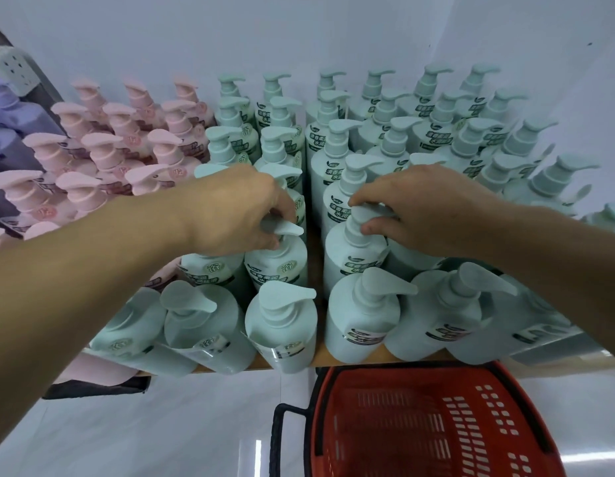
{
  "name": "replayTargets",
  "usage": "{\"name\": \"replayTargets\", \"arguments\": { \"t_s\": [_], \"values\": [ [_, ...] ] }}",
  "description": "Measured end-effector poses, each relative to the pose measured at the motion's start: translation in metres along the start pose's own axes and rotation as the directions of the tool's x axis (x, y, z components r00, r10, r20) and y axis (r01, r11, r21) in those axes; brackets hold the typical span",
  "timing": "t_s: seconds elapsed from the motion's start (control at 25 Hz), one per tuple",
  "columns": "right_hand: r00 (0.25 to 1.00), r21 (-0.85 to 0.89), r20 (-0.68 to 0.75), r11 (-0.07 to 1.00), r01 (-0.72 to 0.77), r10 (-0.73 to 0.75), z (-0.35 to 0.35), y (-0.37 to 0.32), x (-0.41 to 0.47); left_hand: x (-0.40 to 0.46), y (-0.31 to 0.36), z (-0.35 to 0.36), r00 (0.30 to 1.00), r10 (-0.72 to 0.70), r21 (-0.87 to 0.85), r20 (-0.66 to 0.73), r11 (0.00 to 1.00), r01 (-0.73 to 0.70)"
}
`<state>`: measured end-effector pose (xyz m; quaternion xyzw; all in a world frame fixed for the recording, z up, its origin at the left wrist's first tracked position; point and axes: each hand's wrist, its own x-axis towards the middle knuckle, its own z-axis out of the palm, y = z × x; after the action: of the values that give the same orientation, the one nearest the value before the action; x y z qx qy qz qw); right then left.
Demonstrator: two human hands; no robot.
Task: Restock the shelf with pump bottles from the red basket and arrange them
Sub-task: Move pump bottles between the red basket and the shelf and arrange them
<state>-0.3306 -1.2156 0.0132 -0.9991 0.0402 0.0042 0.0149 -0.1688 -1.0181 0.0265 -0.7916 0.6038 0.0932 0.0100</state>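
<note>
Gripping pumps of mint bottles [277, 266] labelled 清香柔润.

Red basket [433, 421] cut off by bottom edge, floor of it out of view. Left hand [237, 211] covers the pump neck it holds; fingertips hidden. Purple bottles [10, 132] clipped at left edge. Labels on rear green bottles [433, 108] too blurred to read.
</note>
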Motion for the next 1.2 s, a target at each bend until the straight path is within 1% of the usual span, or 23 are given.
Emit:
{"name": "replayTargets", "arguments": {
  "t_s": [0.04, 0.08, 0.12, 0.16, 0.2, 0.24, 0.28, 0.32, 0.36, 0.4, 0.44, 0.52, 0.6, 0.68, 0.8, 0.92, 1.08, 1.2],
  "values": [
    [1.0, -0.009, -0.014, 1.0, 0.012, -0.012, 0.003, -0.002, 0.0, -0.002, 0.0, -0.001, 1.0, -0.025, -0.039, 0.005, 0.999, 0.025],
    [0.999, -0.023, -0.02, 0.999, 0.025, -0.025, 0.004, -0.003, 0.0, -0.005, 0.0, -0.004, 0.998, -0.067, -0.129, 0.0, 0.989, 0.066],
    [0.999, -0.032, -0.021, 0.999, 0.031, -0.032, 0.005, -0.003, 0.0, -0.006, -0.002, -0.007, 0.992, -0.118, -0.241, -0.032, 0.965, 0.107],
    [1.0, -0.021, -0.021, 1.0, 0.021, -0.022, 0.003, 0.0, -0.001, -0.005, -0.005, -0.011, 0.978, -0.182, -0.342, -0.101, 0.93, 0.138],
    [0.999, 0.026, -0.029, 1.0, -0.013, 0.013, -0.001, 0.004, -0.002, 0.0, -0.01, -0.013, 0.949, -0.253, -0.407, -0.188, 0.9, 0.16],
    [0.996, 0.132, -0.059, 0.989, -0.059, 0.067, -0.006, 0.01, -0.003, 0.006, -0.016, -0.015, 0.913, -0.317, -0.43, -0.258, 0.884, 0.185],
    [0.983, 0.272, -0.123, 0.957, -0.098, 0.136, -0.012, 0.018, -0.001, 0.013, -0.022, -0.017, 0.891, -0.352, -0.415, -0.288, 0.884, 0.216],
    [0.957, 0.384, -0.199, 0.915, -0.123, 0.212, -0.017, 0.027, 0.004, 0.021, -0.025, -0.018, 0.893, -0.355, -0.374, -0.276, 0.896, 0.24],
    [0.927, 0.433, -0.26, 0.891, -0.137, 0.269, -0.02, 0.036, 0.011, 0.029, -0.027, -0.017, 0.914, -0.329, -0.324, -0.236, 0.914, 0.245],
    [0.917, 0.417, -0.279, 0.896, -0.152, 0.285, -0.022, 0.043, 0.021, 0.036, -0.028, -0.015, 0.939, -0.293, -0.272, -0.182, 0.932, 0.238],
    [0.936, 0.365, -0.247, 0.919, -0.152, 0.253, -0.023, 0.047, 0.031, 0.043, -0.029, -0.013, 0.957, -0.26, -0.218, -0.13, 0.949, 0.228],
    [0.989, 0.214, -0.079, 0.971, -0.104, 0.123, -0.023, 0.046, 0.049, 0.055, -0.029, -0.01, 0.973, -0.223, -0.129, -0.058, 0.968, 0.214],
    [0.996, 0.09, 0.087, 0.995, -0.043, 0.035, -0.017, 0.043, 0.066, 0.064, -0.031, -0.011, 0.981, -0.193, -0.054, 0.0, 0.98, 0.193],
    [0.988, 0.042, 0.153, 0.999, -0.009, 0.002, -0.012, 0.043, 0.076, 0.069, -0.034, -0.013, 0.988, -0.152, -0.004, 0.034, 0.988, 0.152],
    [0.99, 0.068, 0.137, 0.998, 0.018, -0.027, -0.01, 0.045, 0.08, 0.071, -0.036, -0.014, 0.994, -0.081, 0.031, 0.067, 0.996, 0.079],
    [0.99, 0.098, 0.13, 0.994, 0.038, -0.05, -0.009, 0.049, 0.079, 0.068, -0.04, -0.015, 0.994, -0.063, 0.025, 0.084, 0.998, 0.061],
    [0.99, 0.106, 0.124, 0.993, 0.058, -0.071, -0.006, 0.052, 0.078, 0.065, -0.04, -0.015, 0.997, -0.045, 0.004, 0.058, 0.999, 0.045],
    [0.994, 0.133, 0.086, 0.99, 0.055, -0.066, -0.004, 0.052, 0.077, 0.065, -0.04, -0.012, 0.998, -0.05, -0.013, 0.026, 0.999, 0.05]
  ]
}}
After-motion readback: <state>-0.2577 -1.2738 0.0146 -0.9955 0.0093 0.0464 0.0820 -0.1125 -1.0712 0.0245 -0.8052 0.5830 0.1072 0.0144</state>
